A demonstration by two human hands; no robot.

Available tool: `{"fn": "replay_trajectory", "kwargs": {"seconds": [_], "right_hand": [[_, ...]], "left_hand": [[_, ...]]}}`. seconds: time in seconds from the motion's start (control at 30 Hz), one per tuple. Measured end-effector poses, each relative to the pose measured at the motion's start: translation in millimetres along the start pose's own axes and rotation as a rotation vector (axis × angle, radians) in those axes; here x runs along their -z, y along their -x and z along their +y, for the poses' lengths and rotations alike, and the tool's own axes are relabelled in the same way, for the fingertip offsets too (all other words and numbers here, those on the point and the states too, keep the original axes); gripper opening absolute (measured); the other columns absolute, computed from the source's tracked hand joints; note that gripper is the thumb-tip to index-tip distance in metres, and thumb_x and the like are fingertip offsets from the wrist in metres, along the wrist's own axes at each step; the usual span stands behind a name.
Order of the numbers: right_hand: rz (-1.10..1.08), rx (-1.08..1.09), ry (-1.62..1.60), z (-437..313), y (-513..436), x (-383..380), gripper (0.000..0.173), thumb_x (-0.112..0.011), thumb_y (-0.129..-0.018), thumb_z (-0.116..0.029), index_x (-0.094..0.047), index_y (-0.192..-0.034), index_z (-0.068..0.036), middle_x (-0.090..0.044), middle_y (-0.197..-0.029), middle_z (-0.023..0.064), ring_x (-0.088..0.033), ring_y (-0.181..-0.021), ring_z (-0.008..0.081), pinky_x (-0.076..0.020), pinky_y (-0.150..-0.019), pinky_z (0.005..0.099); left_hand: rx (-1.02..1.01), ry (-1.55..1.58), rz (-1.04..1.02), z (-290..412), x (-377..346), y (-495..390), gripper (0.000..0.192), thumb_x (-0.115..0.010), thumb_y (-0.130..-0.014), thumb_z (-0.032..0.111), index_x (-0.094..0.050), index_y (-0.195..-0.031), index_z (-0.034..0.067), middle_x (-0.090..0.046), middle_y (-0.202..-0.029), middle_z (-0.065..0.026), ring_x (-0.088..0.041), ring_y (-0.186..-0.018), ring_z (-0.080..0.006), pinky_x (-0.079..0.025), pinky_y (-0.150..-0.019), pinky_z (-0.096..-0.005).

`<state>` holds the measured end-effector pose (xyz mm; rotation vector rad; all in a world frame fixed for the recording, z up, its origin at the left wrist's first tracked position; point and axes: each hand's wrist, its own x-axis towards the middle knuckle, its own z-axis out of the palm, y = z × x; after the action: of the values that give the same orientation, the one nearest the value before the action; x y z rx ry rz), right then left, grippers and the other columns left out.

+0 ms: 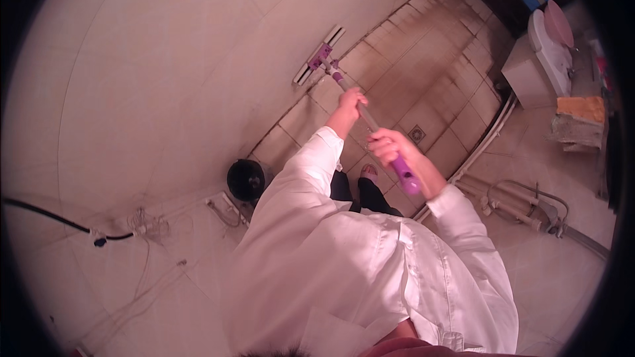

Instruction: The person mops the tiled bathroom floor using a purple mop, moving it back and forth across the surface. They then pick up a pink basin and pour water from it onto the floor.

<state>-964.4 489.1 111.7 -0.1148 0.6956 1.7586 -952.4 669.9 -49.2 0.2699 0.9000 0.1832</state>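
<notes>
Both of my hands grip a mop with a grey pole (368, 118) and a purple grip end (406, 173). My left hand (352, 101) is closed around the pole nearer the mop head, and my right hand (390, 145) holds it higher up, just by the purple grip. A wide, flat mop head (320, 55) with a purple middle bracket lies at the foot of the tiled wall (213, 59). Whether it presses on the wall or only stands close to it, I cannot tell.
Brown stains mark the tiled floor (421, 64), which has a square drain (416, 134). A dark bucket (245, 180) stands by the wall at left. On the right are a washbasin (550, 57), a pink bowl (559, 24), hanging cloths (579, 121) and wall pipes (516, 210).
</notes>
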Motion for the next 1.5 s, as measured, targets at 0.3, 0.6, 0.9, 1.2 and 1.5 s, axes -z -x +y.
{"fn": "replay_trajectory", "kwargs": {"seconds": [0.3,0.6,0.9,1.2,1.5], "right_hand": [[-0.032,-0.284,0.079,106,144,-51,0.001,-0.037,-0.088,-0.012,-0.037,-0.089,-0.012,-0.037,-0.053,-0.0026,-0.038,-0.034,0.0074,-0.0346,-0.027,0.0264],[0.187,-0.263,0.224,114,36,-68,0.006,-0.041,-0.090,-0.015,-0.040,-0.085,-0.013,-0.033,-0.053,-0.0079,-0.028,-0.032,0.0019,-0.0212,-0.026,0.0210],[0.069,-0.201,-0.021,82,-207,14,0.024,-0.049,-0.087,-0.007,-0.039,-0.065,-0.011,-0.036,-0.056,-0.0084,-0.035,-0.042,-0.0007,-0.0292,-0.038,0.0146],[0.047,-0.338,-0.225,88,-148,-15,0.012,-0.040,-0.089,-0.011,-0.043,-0.081,-0.003,-0.041,-0.056,-0.0040,-0.043,-0.043,0.0042,-0.0419,-0.041,0.0228],[0.068,-0.351,-0.199,131,-117,-92,0.010,-0.037,-0.089,-0.012,-0.041,-0.081,-0.006,-0.038,-0.058,-0.0053,-0.038,-0.038,0.0038,-0.0318,-0.032,0.0204]], "left_hand": [[-0.064,-0.062,-0.348,4,-25,260,0.021,-0.045,-0.093,0.017,-0.048,-0.080,0.001,-0.054,-0.075,-0.0097,-0.056,-0.072,-0.0252,-0.048,-0.070,-0.0410],[-0.125,-0.004,-0.188,48,51,217,0.017,-0.045,-0.091,0.012,-0.046,-0.078,0.001,-0.052,-0.072,-0.0097,-0.055,-0.068,-0.0239,-0.049,-0.067,-0.0405],[-0.052,0.212,0.144,94,222,31,0.014,-0.045,-0.087,0.007,-0.041,-0.075,0.002,-0.046,-0.063,-0.0083,-0.050,-0.053,-0.0211,-0.048,-0.052,-0.0368],[0.082,0.020,-0.007,81,202,114,0.016,-0.043,-0.090,0.010,-0.049,-0.083,-0.003,-0.058,-0.072,-0.0149,-0.061,-0.074,-0.0286,-0.050,-0.076,-0.0420],[-0.081,-0.130,-0.038,135,150,224,0.020,-0.048,-0.090,0.015,-0.053,-0.082,-0.003,-0.058,-0.078,-0.0124,-0.062,-0.075,-0.0249,-0.054,-0.070,-0.0403]]}}
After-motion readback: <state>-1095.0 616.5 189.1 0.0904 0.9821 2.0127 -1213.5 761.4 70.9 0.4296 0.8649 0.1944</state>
